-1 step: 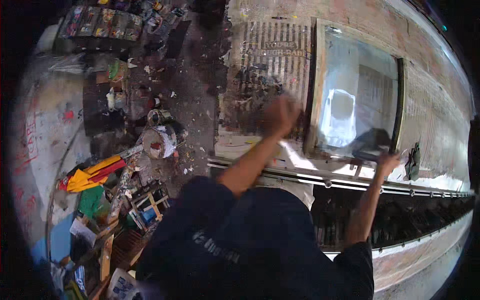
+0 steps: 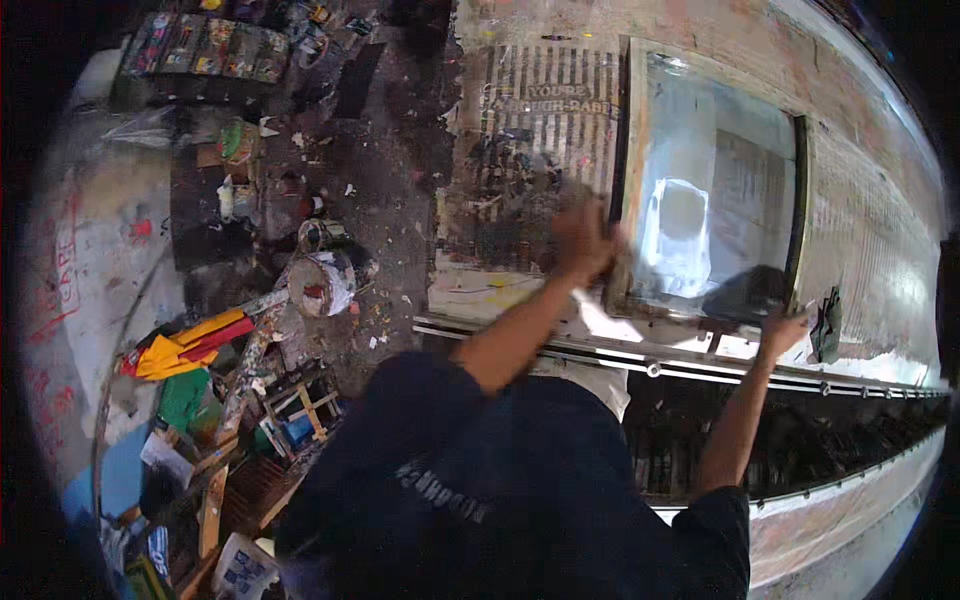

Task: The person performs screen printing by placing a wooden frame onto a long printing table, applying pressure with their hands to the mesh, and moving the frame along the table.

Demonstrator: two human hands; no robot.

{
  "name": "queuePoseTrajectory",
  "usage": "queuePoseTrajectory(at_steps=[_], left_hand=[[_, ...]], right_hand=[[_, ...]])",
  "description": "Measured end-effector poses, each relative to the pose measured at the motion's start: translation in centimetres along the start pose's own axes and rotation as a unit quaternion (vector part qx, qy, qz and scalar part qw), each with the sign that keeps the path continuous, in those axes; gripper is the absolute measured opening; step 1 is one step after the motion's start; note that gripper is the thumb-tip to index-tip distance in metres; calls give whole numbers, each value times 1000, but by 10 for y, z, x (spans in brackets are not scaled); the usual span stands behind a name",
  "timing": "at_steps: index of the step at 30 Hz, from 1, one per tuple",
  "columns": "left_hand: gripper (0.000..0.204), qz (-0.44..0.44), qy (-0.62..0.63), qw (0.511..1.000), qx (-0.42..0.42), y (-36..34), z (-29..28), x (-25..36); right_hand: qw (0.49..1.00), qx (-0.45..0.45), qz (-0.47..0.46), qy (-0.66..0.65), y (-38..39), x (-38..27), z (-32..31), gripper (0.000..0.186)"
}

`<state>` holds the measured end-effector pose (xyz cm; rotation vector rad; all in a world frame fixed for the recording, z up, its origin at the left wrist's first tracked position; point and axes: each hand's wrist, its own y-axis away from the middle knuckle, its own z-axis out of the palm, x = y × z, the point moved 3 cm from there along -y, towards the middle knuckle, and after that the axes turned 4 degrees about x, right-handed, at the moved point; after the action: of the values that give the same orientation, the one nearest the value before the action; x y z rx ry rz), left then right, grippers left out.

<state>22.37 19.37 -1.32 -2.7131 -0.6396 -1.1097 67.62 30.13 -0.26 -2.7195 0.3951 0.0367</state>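
A framed printing screen point(image 2: 720, 120) with a pale, translucent mesh lies on the long table; a bright, rounded light patch shows on it. My left hand point(image 2: 585, 245), somewhat blurred, is beside the screen's left edge with its fingers apart, holding nothing I can see. At the lower right corner of the screen is my right hand point(image 2: 785, 335), its fingers stretched out; whether they touch the frame is unclear. A dark shape point(image 2: 750, 293), perhaps a shadow, covers the mesh's lower right part. Left of the screen, a printed striped pattern point(image 2: 550, 75) marks the table surface.
A white-and-black rail point(image 2: 560, 348) with round knobs runs along the table's near edge. A paint-spattered bucket point(image 2: 315, 285) stands at the left, near a yellow and red cloth point(image 2: 190, 345). Wooden pieces point(image 2: 215, 510) clutter the lower left. A dark rag point(image 2: 828, 325) lies right of the screen.
My left hand has moved right and slightly down toward the screen's left edge, its fingers spreading. My right hand has shifted slightly right and down. The screen stays in place.
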Motion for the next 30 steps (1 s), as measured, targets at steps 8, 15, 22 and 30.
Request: queuePoseTrajectory(at_steps=[8, 15, 22, 30], left_hand=[[54, -82, -20, 989, 123, 13, 59, 37], [46, -11, -95, 984, 152, 12, -76, -66], [53, -59, -162, 974, 143, 47, -179, -219], [50, -55, -134, 978, 152, 64, -199, -242]], right_hand=[[978, -177, -45, -103, -18, 69, 41, 46], [970, -209, -33, -119, 98, -46, -27, 46], [963, -241, 25, -121, 235, -185, -81, 40], [976, -184, 42, -111, 263, -220, -85, 37]])
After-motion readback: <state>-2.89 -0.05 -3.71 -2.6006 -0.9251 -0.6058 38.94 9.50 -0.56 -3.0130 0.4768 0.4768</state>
